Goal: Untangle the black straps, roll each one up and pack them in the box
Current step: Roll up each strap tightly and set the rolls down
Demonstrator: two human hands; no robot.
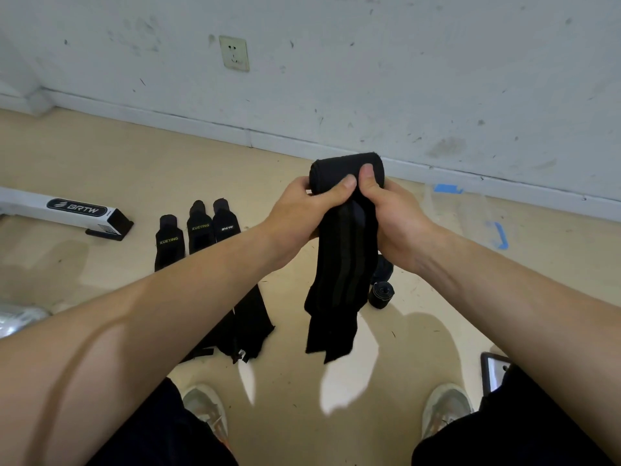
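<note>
A black strap (339, 270) is partly rolled at its top end, and its loose tail hangs down in front of me. My left hand (302, 216) and my right hand (393, 216) both grip the roll, thumbs pressed side by side on it. Three more black straps (198, 230) with printed labels lie flat on the floor to the left, running under my left forearm. Two rolled straps (381, 292) sit on the floor behind the hanging tail. The white box (67, 210) with a black end lies at the far left.
A white wall with a socket (234, 53) runs along the back. Blue tape (499, 235) and a clear plastic sheet lie at the right. A phone-like screen (494, 371) lies by my right knee. My two shoes (205, 408) are on the beige floor below.
</note>
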